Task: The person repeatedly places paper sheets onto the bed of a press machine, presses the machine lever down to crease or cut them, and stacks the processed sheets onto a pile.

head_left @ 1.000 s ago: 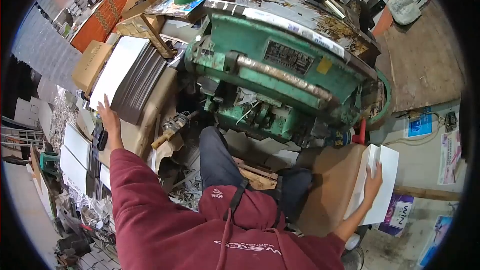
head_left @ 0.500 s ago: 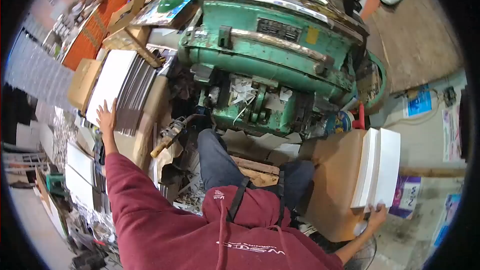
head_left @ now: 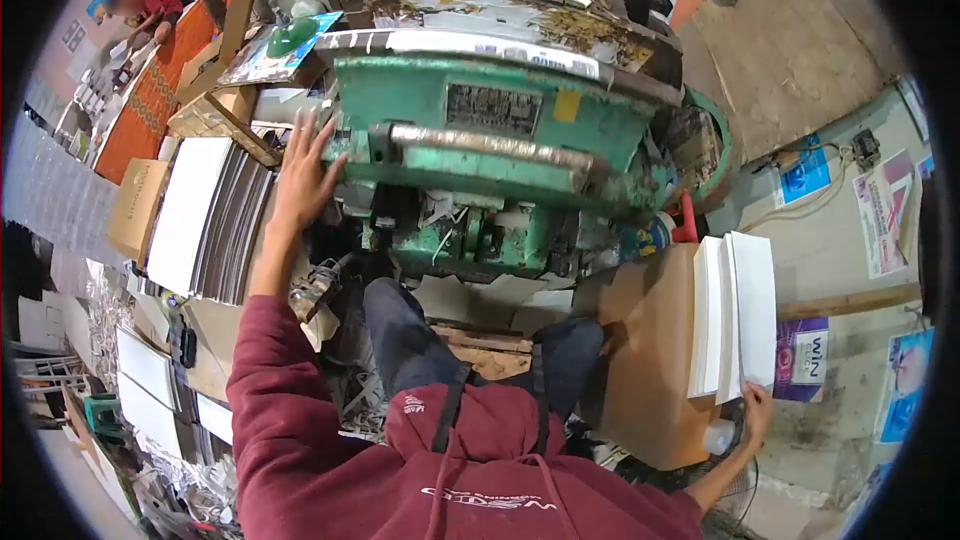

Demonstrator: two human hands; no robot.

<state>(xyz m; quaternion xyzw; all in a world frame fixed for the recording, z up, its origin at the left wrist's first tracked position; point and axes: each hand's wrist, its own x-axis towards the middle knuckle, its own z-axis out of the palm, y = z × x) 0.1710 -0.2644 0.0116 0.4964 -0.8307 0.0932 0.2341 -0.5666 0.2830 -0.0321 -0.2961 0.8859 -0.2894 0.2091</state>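
My left hand (head_left: 308, 175) is raised with fingers spread, at the left end of a worn green press-like machine (head_left: 380, 90). Nothing shows in its grasp, and I cannot tell whether its fingertips touch the metal. A metal bar (head_left: 490, 147) runs across the machine's front. Over on the right, my right hand (head_left: 757, 412) pinches the lower corner of a white sheet (head_left: 757, 310) on a stack of white sheets (head_left: 707, 320). That stack rests on a brown board (head_left: 640, 350). Left of the machine stands a thick stack of white-faced sheets (head_left: 190, 205).
More white sheets (head_left: 145, 370) lie lower left, among paper scraps. A cardboard box (head_left: 138, 208) sits beside the left stack. Behind the machine is a cluttered bench (head_left: 450, 5). Another person (head_left: 155, 10) sits far off at upper left. A purple box (head_left: 803, 360) stands right of the sheets.
My left hand has left the left stack and moved up and right to the machine. The machine's front plate looks nearer to me. My right hand stays at the sheets' corner; the view has shifted.
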